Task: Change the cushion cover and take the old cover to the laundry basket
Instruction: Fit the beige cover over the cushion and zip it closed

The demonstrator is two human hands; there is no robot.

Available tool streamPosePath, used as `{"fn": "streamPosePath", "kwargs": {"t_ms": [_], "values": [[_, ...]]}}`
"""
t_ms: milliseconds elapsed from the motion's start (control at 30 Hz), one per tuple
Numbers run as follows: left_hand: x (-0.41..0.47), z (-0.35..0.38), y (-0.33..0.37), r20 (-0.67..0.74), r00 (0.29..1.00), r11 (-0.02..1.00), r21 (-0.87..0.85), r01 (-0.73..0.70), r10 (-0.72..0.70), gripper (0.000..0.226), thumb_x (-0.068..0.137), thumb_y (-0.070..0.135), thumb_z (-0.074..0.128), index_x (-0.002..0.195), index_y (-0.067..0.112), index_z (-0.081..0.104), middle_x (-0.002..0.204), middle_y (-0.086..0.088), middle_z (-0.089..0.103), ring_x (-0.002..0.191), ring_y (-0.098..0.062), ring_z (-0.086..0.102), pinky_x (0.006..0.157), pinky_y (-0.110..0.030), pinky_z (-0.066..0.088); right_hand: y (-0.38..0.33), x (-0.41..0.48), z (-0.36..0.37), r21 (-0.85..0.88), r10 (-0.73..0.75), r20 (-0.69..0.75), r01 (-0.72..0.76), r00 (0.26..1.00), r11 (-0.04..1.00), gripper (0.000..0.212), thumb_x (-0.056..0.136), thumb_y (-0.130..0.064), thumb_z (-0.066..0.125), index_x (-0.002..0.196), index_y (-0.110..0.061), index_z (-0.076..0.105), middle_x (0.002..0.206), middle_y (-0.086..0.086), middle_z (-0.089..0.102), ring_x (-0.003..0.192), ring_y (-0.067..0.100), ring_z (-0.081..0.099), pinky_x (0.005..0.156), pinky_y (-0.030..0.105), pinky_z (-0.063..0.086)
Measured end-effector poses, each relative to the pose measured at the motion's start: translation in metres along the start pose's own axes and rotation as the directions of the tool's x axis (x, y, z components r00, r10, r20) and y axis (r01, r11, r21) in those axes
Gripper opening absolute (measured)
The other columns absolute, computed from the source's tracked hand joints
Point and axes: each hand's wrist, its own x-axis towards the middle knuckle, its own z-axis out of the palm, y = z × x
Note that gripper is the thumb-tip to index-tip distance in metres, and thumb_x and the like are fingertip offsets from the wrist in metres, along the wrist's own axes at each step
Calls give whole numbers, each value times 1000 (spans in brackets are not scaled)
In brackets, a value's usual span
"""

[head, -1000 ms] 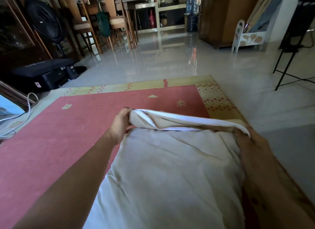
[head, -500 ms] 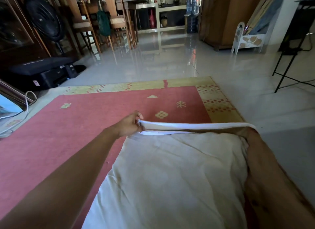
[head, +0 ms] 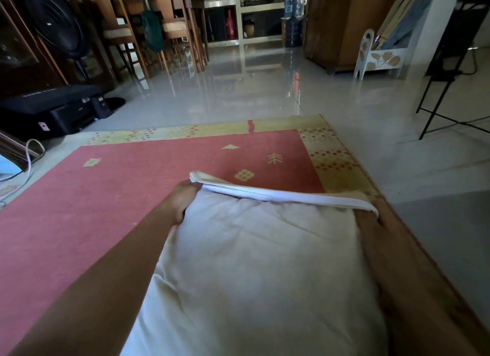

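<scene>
A cream cushion [head: 254, 271] lies lengthwise in front of me, its far end over the red rug [head: 106, 196]. A white cushion cover's [head: 278, 195] open edge stretches across that far end. My left hand [head: 180, 204] grips the cover's left corner, fingers curled round the fabric. My right hand [head: 371, 220] holds the right corner, partly tucked under the cloth. No laundry basket is in view.
A black printer [head: 53, 112] and a standing fan [head: 58, 24] stand at the left, with a white cable [head: 29, 157] near the rug's edge. Wooden chairs [head: 164, 32] are at the back. A black metal stand [head: 450, 77] is at the right on glossy tiles.
Both hands have drawn the cover's open edge a little nearer over the cushion's far end. The left corner is now lifted and folded back over my left hand.
</scene>
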Motion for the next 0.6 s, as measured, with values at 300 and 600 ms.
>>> {"fn": "streamPosePath", "kwargs": {"t_ms": [300, 600], "values": [[-86, -67, 2, 155, 981, 895, -444, -35, 116, 24, 100, -1, 44, 112, 8, 64, 95, -16, 71, 83, -23, 73, 70, -32, 62, -9, -23, 0, 92, -129, -73, 136, 989, 987, 38, 98, -29, 51, 126, -6, 63, 112, 16, 61, 101, 20, 47, 88, 34, 32], [-131, -81, -21, 47, 961, 767, -614, -188, 274, 33, 93, -5, 47, 116, 10, 64, 106, -17, 69, 94, -25, 70, 89, -34, 58, 12, -38, 2, 177, -156, -101, 172, 983, 969, 32, 95, -28, 52, 118, -10, 66, 113, 13, 70, 109, 34, 64, 99, 48, 49]]}}
